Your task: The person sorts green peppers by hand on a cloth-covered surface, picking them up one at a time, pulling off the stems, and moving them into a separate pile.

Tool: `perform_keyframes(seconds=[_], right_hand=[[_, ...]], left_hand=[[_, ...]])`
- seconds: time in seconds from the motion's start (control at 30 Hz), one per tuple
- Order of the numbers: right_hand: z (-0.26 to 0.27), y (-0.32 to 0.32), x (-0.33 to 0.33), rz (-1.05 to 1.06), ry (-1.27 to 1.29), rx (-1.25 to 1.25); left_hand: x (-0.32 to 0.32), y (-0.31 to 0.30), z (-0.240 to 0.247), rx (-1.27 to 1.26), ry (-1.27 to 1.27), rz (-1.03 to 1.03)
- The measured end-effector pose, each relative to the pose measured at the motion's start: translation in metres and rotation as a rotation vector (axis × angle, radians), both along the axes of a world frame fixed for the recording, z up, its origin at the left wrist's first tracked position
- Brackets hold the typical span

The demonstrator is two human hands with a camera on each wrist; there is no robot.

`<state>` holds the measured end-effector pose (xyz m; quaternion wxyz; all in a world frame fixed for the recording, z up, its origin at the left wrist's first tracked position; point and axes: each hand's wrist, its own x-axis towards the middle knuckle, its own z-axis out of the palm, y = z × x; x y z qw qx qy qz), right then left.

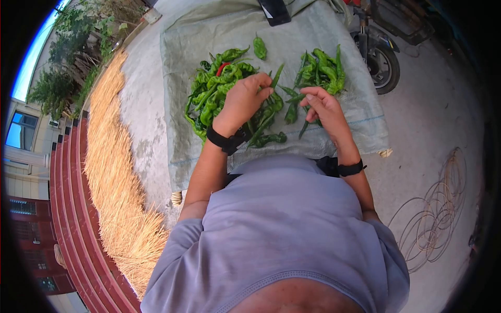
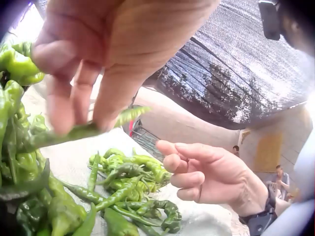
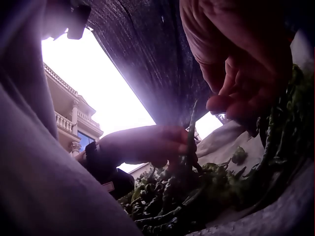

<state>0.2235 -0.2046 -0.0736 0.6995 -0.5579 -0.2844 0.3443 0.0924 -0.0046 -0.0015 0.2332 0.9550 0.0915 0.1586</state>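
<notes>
Between thumb and fingers, my left hand (image 1: 244,101) pinches a long green chili pepper (image 1: 277,76) above the cloth. Under and beside this hand spreads the larger heap of green peppers (image 1: 201,101), with one red pepper (image 1: 223,68) in it. My right hand (image 1: 326,108) hovers at the near side of a smaller pepper pile (image 1: 327,70). Its fingers are loosely bent, with nothing visible between them in the left wrist view. Several loose peppers lie between the two piles, partly hidden by the hands. One short pepper (image 1: 259,48) sits apart at the back.
A grey-green woven sheet (image 1: 349,128) covers the work surface. At its far edge lies a dark phone (image 1: 275,11). To the right stand a vehicle wheel (image 1: 384,68) and a coil of wire (image 1: 436,214); straw (image 1: 117,172) and red steps (image 1: 78,208) are at left.
</notes>
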Motion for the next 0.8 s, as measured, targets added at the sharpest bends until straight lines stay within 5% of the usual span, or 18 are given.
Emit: perform_keyframes(seconds=[0.27,0.47,0.57,0.7,0.8], right_hand=[[0.013,0.001,-0.011,0.139,-0.114,-0.054],[0.005,0.005,-0.016,0.137,-0.155,-0.087],[0.005,0.004,-0.014,0.054,-0.158,-0.086],[0.008,0.002,-0.008,-0.084,-0.149,-0.138],[0.005,0.002,-0.001,-0.271,-0.556,-0.35]], left_hand=[[0.01,-0.015,0.011,-0.774,0.007,-0.037],[0.012,-0.02,0.008,-1.043,-0.014,-0.089],[0.012,-0.018,0.008,-0.99,-0.019,-0.035],[0.008,-0.012,-0.007,-0.429,0.192,0.062],[-0.003,-0.012,-0.029,0.055,0.312,0.063]])
